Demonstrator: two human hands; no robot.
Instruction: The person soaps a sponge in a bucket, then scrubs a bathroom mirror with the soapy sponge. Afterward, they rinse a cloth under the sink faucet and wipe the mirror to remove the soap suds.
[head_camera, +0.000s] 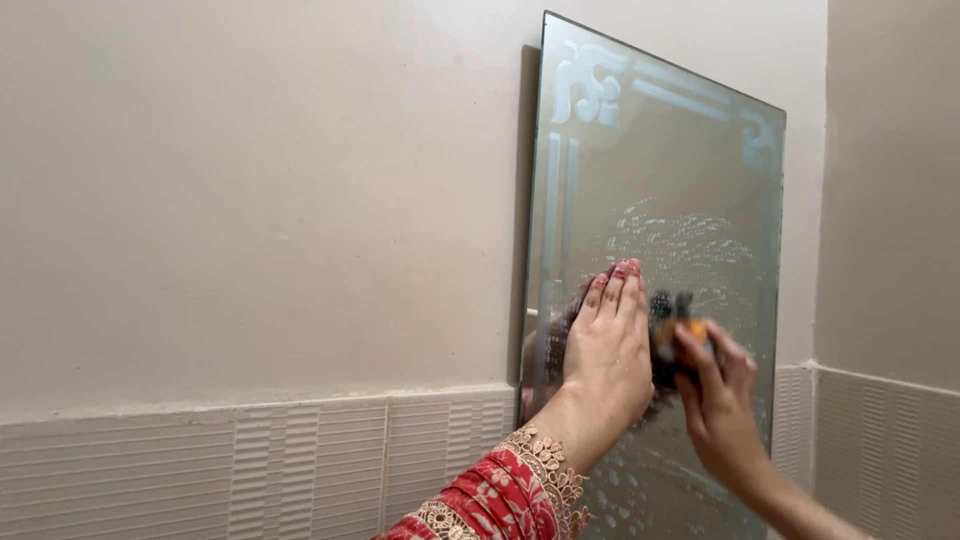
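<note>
Left hand (607, 350) flat on soapy mirror (690, 180), right hand (718, 400) gripping half-hidden dark scrubber (668, 320)

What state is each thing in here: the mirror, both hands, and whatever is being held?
Mirror: wall-mounted, streaked with soapy foam.
Left hand: open, flat against the glass.
Right hand: fingers closed around a scrubber.
Scrubber: dark with orange, pressed against the mirror.
</note>
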